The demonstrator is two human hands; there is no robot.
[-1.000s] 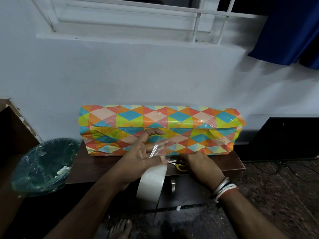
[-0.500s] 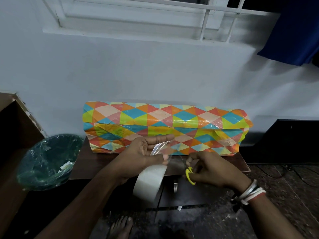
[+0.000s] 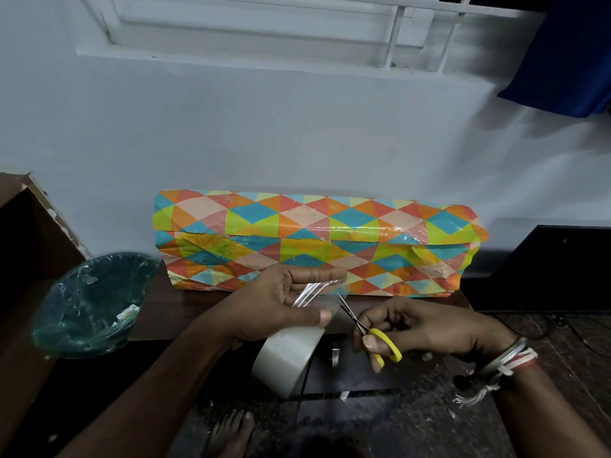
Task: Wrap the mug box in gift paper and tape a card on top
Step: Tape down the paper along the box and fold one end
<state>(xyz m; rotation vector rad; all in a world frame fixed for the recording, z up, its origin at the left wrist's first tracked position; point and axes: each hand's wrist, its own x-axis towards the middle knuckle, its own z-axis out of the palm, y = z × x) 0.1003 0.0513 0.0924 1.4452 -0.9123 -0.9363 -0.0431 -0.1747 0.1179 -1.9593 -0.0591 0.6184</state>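
Before the wrapped box [image 3: 317, 239], left hand [image 3: 277, 302] pinches stretched tape [image 3: 287, 358]; right hand's [image 3: 429, 328] grip holds yellow scissors [image 3: 392, 349].

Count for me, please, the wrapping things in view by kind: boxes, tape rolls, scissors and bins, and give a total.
Wrapped box: 1
Tape roll: 1
Scissors: 1
Bin: 1
Total: 4

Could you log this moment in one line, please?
phase: cutting | left hand: pinches tape strip, roll hanging | right hand: scissors at strip | box: wrapped | card: unseen
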